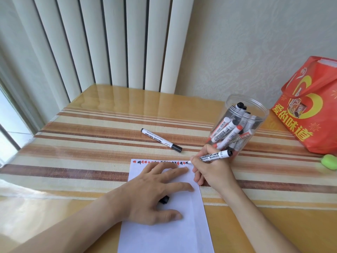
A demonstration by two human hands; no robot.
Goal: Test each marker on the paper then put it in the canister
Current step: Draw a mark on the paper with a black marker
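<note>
A white sheet of paper (169,232) lies on the table, with a row of red and black test marks along its top edge. My left hand (155,190) rests flat on the paper with fingers spread. A black cap (164,199) lies under that hand, between thumb and fingers. My right hand (213,172) grips a black board marker (215,156), its tip touching the paper's top right corner. Just behind stands a clear canister (255,110) holding several red and black markers. Another capped black marker (161,140) lies loose on the table beyond the paper.
A red and yellow gift bag (310,106) stands at the far right. A small green object (330,161) lies in front of it. The table (73,152) carries a striped cloth under a glossy cover. White radiator columns (109,42) rise behind.
</note>
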